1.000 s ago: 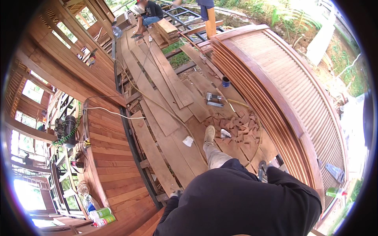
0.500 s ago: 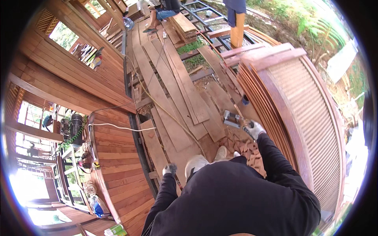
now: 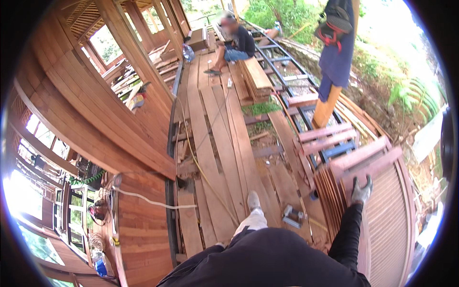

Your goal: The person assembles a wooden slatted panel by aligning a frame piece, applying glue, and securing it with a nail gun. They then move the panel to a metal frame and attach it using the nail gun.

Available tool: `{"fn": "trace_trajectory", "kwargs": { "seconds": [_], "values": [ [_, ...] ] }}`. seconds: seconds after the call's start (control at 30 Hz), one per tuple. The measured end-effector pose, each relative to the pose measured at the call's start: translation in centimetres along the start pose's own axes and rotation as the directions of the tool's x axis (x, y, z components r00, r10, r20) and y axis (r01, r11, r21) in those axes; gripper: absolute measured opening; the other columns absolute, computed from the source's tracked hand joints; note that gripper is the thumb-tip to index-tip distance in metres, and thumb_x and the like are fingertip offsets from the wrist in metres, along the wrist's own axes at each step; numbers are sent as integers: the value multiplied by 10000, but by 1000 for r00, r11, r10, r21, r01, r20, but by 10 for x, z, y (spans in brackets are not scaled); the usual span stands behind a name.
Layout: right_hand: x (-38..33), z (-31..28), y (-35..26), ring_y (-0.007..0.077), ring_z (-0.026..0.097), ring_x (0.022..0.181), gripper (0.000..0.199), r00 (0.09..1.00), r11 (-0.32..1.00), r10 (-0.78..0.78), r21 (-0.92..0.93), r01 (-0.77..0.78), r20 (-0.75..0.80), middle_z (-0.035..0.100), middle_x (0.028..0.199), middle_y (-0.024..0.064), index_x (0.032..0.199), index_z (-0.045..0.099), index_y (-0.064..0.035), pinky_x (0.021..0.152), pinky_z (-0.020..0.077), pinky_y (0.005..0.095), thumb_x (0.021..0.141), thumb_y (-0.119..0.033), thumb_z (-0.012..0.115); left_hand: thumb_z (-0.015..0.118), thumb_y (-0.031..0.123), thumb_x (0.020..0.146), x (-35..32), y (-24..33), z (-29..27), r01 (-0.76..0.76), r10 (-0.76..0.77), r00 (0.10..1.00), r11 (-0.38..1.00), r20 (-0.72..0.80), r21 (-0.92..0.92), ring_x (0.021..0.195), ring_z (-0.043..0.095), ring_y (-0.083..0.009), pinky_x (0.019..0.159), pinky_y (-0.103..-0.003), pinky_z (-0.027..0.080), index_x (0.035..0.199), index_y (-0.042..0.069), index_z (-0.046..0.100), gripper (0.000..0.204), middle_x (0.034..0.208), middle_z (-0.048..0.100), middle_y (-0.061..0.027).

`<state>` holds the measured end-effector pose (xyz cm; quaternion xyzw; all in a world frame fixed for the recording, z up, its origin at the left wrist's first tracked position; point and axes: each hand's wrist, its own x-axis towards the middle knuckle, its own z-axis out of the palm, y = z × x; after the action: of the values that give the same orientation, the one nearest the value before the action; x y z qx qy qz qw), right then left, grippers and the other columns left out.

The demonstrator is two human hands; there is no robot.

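Observation:
My right hand (image 3: 362,190), in a pale grey glove, reaches over the stack of brown louvred wooden panels (image 3: 385,229) at my right. Its thumb and fingers are apart, at the frame rail of the top panel. A grey nail gun (image 3: 294,216) lies on the floorboards left of the stack, held by neither hand. Of my left hand (image 3: 220,245) only a small pale bit shows beside my body. Its fingers are hidden.
Loose boards (image 3: 229,158) form a walkway with gaps between them. A hose (image 3: 203,174) runs along it. A person (image 3: 239,45) sits on stacked planks (image 3: 256,76) farther ahead. A wooden post (image 3: 327,105) draped with blue cloth stands at right, a plank wall (image 3: 143,229) at left.
My right hand has let go of the nail gun, now on the floor, and moved onto the louvred panels. My left hand has drawn in beside my body. The view has tilted up, showing the seated person.

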<state>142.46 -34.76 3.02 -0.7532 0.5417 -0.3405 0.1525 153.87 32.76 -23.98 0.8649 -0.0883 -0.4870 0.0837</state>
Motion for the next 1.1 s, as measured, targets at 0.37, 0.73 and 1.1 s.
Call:
{"fn": "trace_trajectory", "kwargs": {
  "seconds": [0.37, 0.73, 1.1],
  "values": [
    [50, 69, -25, 331, 276, 1494, 929, 846, 715, 533, -530, -456, -9, 263, 1628, 178, 1572, 316, -159, 1226, 268, 409, 824, -491, 755, 502, 324, 951, 228, 47, -331, -472, 446, 881, 797, -159, -376, 756, 687, -228, 644, -381, 512, 856, 115, 709, 309, 816, 704, -77],
    [51, 48, -75, 338, 237, 1514, 842, 802, 688, 597, -524, -502, 15, 221, 1643, 200, 1555, 340, -153, 1226, 235, 436, 857, -466, 694, 442, 493, 997, 303, 191, -328, 311, 0, 906, 680, 424, -664, 824, 674, -278, 583, -391, 488, 1114, 109, 621, 439, 976, 719, -114],
    [36, 60, -50, 406, 271, 1456, 942, 832, 736, 555, -463, -493, -4, 159, 1642, 211, 1594, 252, -200, 1195, 239, 510, 818, -442, 726, 576, 474, 959, 379, 384, -361, -222, 212, 955, 975, 207, 26, 744, 709, -246, 637, -379, 549, 948, 73, 677, 415, 885, 741, -116]
  ]
}}
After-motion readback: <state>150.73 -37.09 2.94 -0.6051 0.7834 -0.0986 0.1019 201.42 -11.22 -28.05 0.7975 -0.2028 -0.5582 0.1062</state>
